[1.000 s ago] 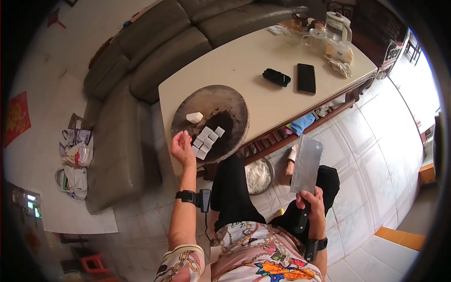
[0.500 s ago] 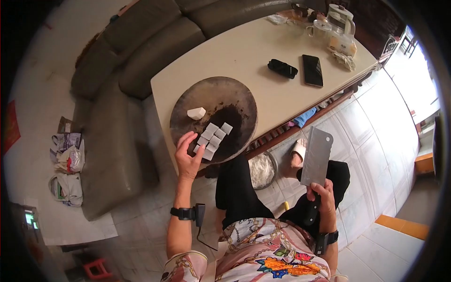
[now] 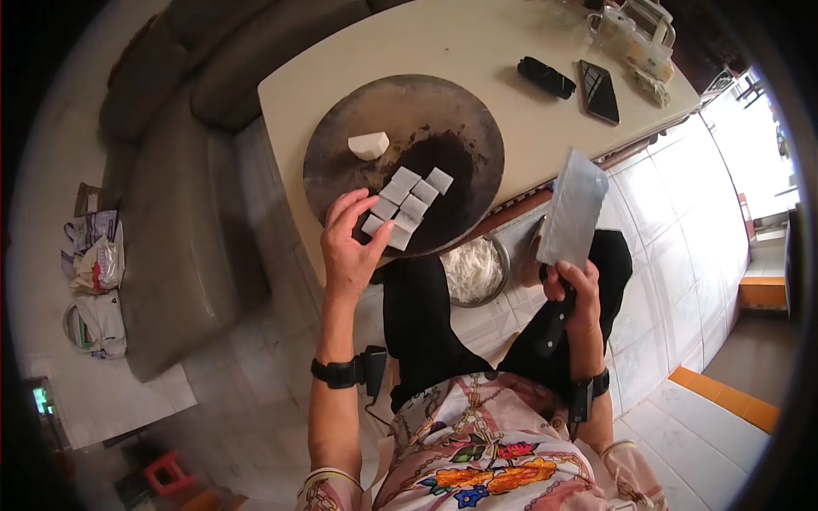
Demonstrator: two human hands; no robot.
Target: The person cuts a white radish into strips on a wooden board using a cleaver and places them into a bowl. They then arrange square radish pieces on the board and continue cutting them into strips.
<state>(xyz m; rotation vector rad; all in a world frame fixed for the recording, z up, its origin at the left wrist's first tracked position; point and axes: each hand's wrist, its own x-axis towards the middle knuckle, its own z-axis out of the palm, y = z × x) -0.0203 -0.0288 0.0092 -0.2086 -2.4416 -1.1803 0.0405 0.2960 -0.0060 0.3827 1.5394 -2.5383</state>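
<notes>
On the round, dark-stained chopping board (image 3: 341,106) several white blocks (image 3: 411,207) with greyish tops lie close together in rows. A larger white chunk (image 3: 368,146) sits apart from them toward the far left. My left hand (image 3: 349,255) reaches over the near left edge of the board, thumb and fingers apart, fingertips right at the nearest blocks. In my right hand (image 3: 579,294) is a cleaver (image 3: 573,209), gripped by its black handle. Its broad blade points up and away, to the right of the board and above my right leg.
The board rests on a cream table (image 3: 477,51). Farther right on it are a black case (image 3: 546,77), a phone (image 3: 599,92) and a glass jug (image 3: 615,30). A metal basin (image 3: 504,264) with white shreds stands on the floor below. A grey sofa (image 3: 183,247) runs along the left.
The view has shifted, so the board appears larger and higher. My left hand stays beside the blocks, and the cleaver stays in my right hand, its blade tilted slightly differently.
</notes>
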